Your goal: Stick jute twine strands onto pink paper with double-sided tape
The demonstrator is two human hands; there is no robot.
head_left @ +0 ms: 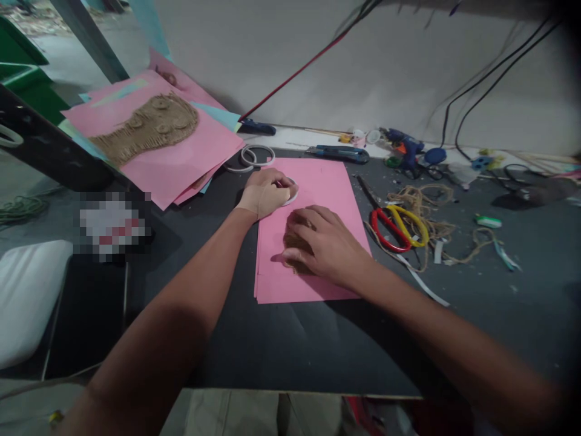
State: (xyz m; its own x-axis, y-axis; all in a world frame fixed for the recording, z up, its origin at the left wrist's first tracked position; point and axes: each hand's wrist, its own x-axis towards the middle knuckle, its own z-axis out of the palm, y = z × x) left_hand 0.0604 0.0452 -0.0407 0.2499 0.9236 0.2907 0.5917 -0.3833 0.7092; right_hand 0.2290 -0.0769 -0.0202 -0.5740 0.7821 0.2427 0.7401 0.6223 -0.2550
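Note:
My left hand [265, 194] sits at the top of a sheet of pink paper [327, 194], its fingers closed around a small white tape roll [292, 197]. My right hand [322, 245] rests on the same sheet, with curled fingers pressing on a patch of coiled jute twine [295, 248]. That hand hides most of the twine. The paper lies flat on a dark work table [290, 339].
At the upper left, a pile of pink sheets [213, 163] carries a large jute twine shape [147, 127]. To the right lie red-and-yellow-handled scissors [397, 229], loose twine [422, 203], a glue gun [403, 145] and a blue box cutter [338, 153]. Cables run along the wall.

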